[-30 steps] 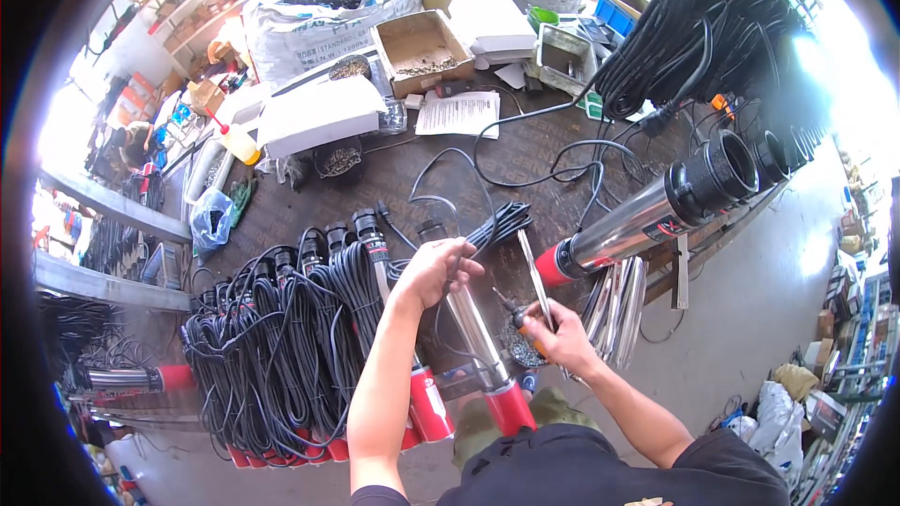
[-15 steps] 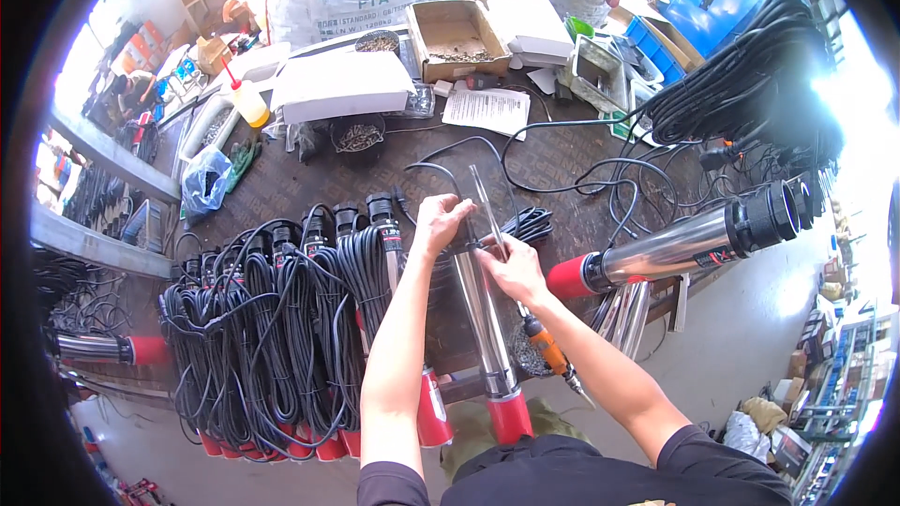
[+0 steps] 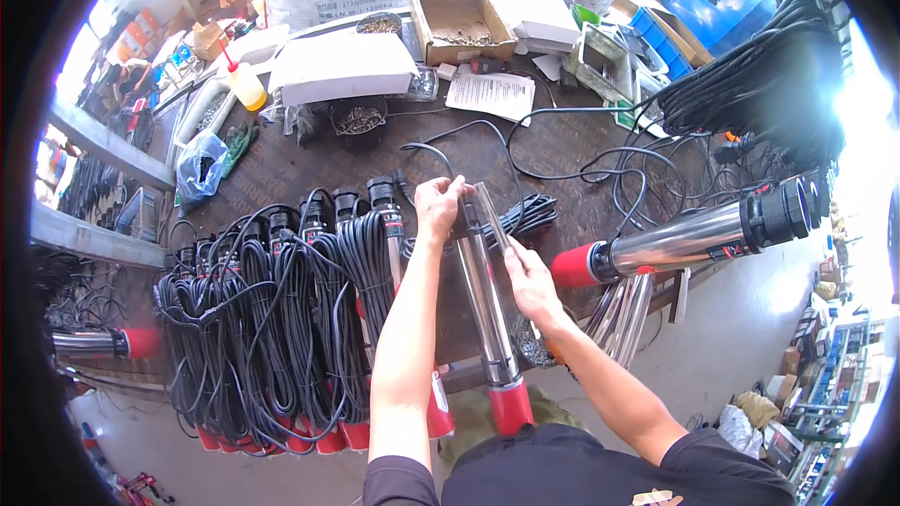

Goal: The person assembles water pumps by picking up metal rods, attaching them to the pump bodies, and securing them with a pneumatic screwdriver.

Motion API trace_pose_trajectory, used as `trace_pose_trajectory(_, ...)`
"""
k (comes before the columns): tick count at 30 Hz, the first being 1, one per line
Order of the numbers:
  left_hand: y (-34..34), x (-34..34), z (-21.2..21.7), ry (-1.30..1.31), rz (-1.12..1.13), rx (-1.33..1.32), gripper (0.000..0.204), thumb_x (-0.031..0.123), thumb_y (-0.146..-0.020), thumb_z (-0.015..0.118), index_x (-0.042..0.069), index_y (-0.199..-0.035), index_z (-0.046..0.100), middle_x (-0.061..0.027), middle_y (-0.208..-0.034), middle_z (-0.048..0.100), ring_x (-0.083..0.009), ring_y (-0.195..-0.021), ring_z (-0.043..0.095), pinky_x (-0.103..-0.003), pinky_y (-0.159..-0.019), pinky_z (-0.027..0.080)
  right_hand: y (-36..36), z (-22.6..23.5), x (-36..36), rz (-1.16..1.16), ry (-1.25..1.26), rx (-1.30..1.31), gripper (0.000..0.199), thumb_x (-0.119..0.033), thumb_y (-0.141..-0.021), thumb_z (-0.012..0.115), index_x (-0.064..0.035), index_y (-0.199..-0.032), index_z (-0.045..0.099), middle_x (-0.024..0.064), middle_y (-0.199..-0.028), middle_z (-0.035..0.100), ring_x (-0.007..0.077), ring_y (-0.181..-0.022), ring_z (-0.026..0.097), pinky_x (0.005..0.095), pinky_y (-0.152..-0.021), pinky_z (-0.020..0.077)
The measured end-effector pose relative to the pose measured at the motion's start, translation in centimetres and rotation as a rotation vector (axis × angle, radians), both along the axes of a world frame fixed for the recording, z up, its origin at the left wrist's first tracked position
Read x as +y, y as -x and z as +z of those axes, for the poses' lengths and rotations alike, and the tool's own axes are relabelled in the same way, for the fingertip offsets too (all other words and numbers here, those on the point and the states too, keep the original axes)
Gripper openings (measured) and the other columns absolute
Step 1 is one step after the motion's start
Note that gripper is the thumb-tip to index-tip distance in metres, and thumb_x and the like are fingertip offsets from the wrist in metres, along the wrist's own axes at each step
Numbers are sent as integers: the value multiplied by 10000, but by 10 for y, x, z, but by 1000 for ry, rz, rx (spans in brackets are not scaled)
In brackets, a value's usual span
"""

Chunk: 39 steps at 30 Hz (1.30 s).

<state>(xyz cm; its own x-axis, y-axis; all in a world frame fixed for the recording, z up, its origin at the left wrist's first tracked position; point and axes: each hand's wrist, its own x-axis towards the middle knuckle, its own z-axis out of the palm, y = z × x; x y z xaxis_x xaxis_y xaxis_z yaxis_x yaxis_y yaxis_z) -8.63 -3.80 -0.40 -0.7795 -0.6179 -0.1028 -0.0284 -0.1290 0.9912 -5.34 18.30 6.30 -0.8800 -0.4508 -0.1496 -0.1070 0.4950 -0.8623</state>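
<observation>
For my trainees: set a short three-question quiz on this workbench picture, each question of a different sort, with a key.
1. True or false: the left hand grips the top end of the steel pump tube.
2. Multiple choice: the right hand holds A) a yellow squeeze bottle, B) a thin flat metal strip laid along the tube, C) a sheet of paper.
3. Fill in: the end cap of the large pump lying to the right is coloured ____.

Key
1. True
2. B
3. Red; the cap sits at the end nearest the hands.
</observation>
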Motion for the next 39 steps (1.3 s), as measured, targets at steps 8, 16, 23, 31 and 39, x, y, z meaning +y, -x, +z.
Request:
trace_pose_trajectory(8,4,-4,-2,-62,-58,-43,264,183,-969,671,-24,-811,713,-108,-841,763,-101,-674,644,-261,-656,513,-76,-11,24,1,-107,80,468,-247,-952,676,-106,-1391,596,107,-919,497,237,-817,560,370,-744,495)
trace_pose_trajectory(16,-10,-3,-1,36,7,13,247,197,-959,702,-36,-879,723,-80,-843,756,-95,-709,633,-255,-679,496,-69,-11,16,146,-221,414,568,-315,-908,674,-143,-1434,547,131,-1013,547,317,-963,598,443,-743,533)
trace_pose_trajectory(23,-88,108,-4,920,173,-488,542,284,-963,628,-89,-1304,434,-270,-1165,517,-392,-1096,524,-451,-916,477,-67,-21,20,133,-288,507,574,-283,-874,705,-130,-1409,565,110,-995,558,297,-896,612,414,-681,540)
trace_pose_trajectory(31,-88,149,12,851,282,-779,581,367,-1001,505,-72,-1376,437,-220,-1200,573,-377,-1088,583,-496,-890,502,-46,-11,104,488,-438,551,278,-185,-838,663,-67,-1089,640,107,-1046,648,285,-969,647,390,-763,568)
trace_pose_trajectory(39,-82,161,9,838,371,-732,547,380,-1027,474,-35,-1381,435,-227,-1255,568,-400,-1153,565,-533,-933,469,-37,-34,144,1034,-527,931,173,-203,-790,639,-82,-910,670,34,-947,650,193,-1007,598,323,-743,506)
